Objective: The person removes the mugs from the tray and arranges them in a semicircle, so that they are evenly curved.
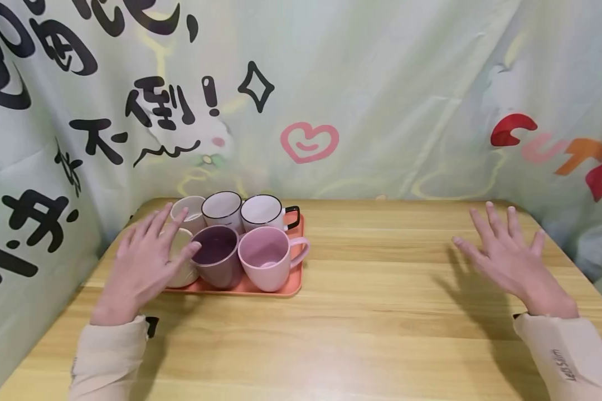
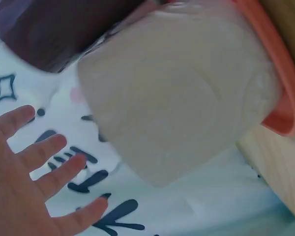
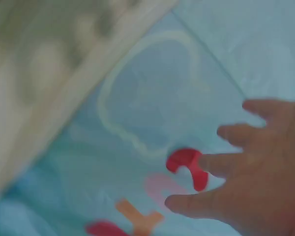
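Several mugs stand in two rows on an orange tray (image 1: pixel 297 281) at the table's left. In the front row are a cream mug (image 1: pixel 183 267), a dark purple mug (image 1: pixel 219 262) and a pink mug (image 1: pixel 267 262) with its handle to the right. Behind them stand a pale mug (image 1: pixel 193 211), a white mug with a dark rim (image 1: pixel 224 209) and a white mug with a black handle (image 1: pixel 262 213). My left hand (image 1: pixel 145 262) is spread over the tray's left side, nearest the cream mug and partly covering it. Off to the right, my right hand (image 1: pixel 511 262) hovers above the table, fingers spread, holding nothing.
The wooden table (image 1: pixel 371 312) reaches back to a hanging printed cloth (image 1: pixel 381 111) with black characters, a pink heart and coloured letters. The cloth also runs along the left and right sides of the table.
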`<state>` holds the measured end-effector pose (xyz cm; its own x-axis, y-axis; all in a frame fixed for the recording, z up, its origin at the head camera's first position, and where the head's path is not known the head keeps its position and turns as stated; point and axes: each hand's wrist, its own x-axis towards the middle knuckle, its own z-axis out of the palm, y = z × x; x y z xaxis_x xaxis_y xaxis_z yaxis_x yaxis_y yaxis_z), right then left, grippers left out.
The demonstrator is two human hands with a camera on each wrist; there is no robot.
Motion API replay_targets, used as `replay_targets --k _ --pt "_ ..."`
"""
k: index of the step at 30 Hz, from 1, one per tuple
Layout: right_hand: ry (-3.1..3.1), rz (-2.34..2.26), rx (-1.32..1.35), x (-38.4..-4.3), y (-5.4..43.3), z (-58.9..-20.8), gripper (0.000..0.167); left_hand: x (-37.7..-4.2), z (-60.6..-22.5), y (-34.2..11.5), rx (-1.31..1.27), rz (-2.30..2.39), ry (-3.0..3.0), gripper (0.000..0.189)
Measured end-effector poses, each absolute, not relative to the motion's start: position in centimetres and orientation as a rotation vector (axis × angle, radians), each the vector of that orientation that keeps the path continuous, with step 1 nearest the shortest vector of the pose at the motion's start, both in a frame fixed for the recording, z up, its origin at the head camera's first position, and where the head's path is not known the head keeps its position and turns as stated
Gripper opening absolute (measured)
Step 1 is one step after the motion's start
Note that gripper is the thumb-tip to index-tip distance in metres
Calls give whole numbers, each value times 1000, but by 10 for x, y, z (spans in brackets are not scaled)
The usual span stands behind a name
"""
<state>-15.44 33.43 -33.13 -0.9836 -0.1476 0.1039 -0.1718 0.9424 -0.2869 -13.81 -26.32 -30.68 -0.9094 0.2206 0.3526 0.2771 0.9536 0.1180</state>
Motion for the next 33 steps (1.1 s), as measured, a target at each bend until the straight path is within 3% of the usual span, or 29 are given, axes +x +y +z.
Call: replay_targets --k 11,18,25,33 --pt "-2830 1027 286 -179 301 -314 50 -131 -298 -317 -158 -519 -2694 52" --pt "-2781 1351 326 -199 270 -303 52 -136 -315 -341 -154 -675 -2705 46" --pt "-2779 1390 364 -209 248 -297 52 -136 -328 -358 -166 -885 -2675 40" --pt "-2759 1568 374 -216 235 -293 50 -141 -341 -363 -180 -1121 -2757 46"
